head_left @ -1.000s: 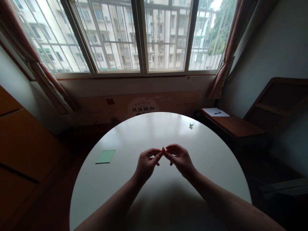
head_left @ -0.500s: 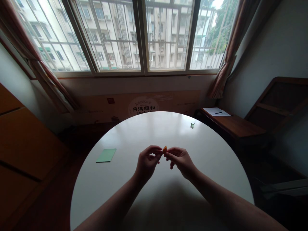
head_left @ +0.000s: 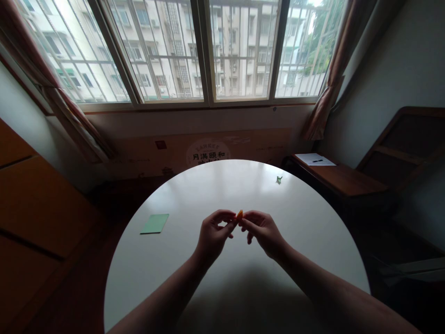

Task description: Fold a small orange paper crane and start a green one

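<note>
A small orange piece of folded paper (head_left: 239,215) is pinched between my two hands above the middle of the table. My left hand (head_left: 216,234) grips its left side with thumb and forefinger. From the other side, my right hand (head_left: 261,230) pinches it the same way, its lower fingers curled loosely. Fingertips cover the lower part of the piece, so its full shape is hidden. Beneath both hands is the white round table (head_left: 243,283).
A stack of green square paper (head_left: 155,223) lies at the table's left. Near the far right edge sits a small green folded piece (head_left: 279,180). Beyond the table, a wooden bench (head_left: 342,178) holds a white sheet (head_left: 314,159) with a pen on it.
The orange piece is turned slightly between my fingertips, and its pointed top shows more. Both hands stay nearly in place; the whole view shifts a little.
</note>
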`<state>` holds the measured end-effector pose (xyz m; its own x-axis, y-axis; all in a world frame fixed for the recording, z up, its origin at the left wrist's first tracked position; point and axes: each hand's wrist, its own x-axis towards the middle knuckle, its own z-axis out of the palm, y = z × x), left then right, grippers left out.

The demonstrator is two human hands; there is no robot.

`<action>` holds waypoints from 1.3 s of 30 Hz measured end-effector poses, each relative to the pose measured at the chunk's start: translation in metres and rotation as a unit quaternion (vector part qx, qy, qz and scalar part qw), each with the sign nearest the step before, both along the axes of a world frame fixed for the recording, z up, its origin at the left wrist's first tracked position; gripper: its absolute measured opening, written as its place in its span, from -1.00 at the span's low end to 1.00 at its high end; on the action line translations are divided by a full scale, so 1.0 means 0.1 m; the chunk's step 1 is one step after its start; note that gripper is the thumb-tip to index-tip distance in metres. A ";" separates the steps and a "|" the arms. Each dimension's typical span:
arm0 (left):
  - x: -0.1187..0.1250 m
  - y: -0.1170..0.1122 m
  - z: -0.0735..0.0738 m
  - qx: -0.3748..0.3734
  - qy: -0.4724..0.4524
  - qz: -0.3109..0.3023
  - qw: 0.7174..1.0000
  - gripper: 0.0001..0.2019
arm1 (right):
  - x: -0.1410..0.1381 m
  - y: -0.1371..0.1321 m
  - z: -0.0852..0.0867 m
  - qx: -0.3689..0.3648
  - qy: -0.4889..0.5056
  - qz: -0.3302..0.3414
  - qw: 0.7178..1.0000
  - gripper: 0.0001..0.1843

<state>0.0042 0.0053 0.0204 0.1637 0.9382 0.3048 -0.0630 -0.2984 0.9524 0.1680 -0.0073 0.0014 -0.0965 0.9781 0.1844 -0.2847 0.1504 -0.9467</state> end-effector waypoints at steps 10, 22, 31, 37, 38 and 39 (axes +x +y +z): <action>0.03 0.01 -0.01 -0.011 -0.038 -0.025 0.999 -0.70 | 0.01 0.01 -0.06 0.002 -0.033 0.003 0.999 -0.70; -0.04 -0.03 0.02 0.073 0.041 0.006 0.996 -0.86 | 0.00 -0.02 0.03 -0.017 -0.027 0.007 0.999 -0.64; -0.03 0.00 0.04 0.035 0.031 -0.036 0.998 -0.93 | 0.03 0.01 0.00 0.026 -0.083 -0.010 0.996 -0.67; -0.03 0.02 0.07 0.010 0.041 -0.058 0.997 -0.90 | 0.07 0.01 -0.01 0.058 -0.128 -0.051 0.989 -0.76; -0.04 0.02 0.07 0.011 0.044 -0.056 0.997 -0.90 | 0.07 0.01 -0.01 0.057 -0.127 -0.049 0.989 -0.76; -0.04 0.01 0.08 0.013 0.047 -0.055 0.997 -0.90 | 0.08 0.01 -0.01 0.054 -0.124 -0.044 0.990 -0.75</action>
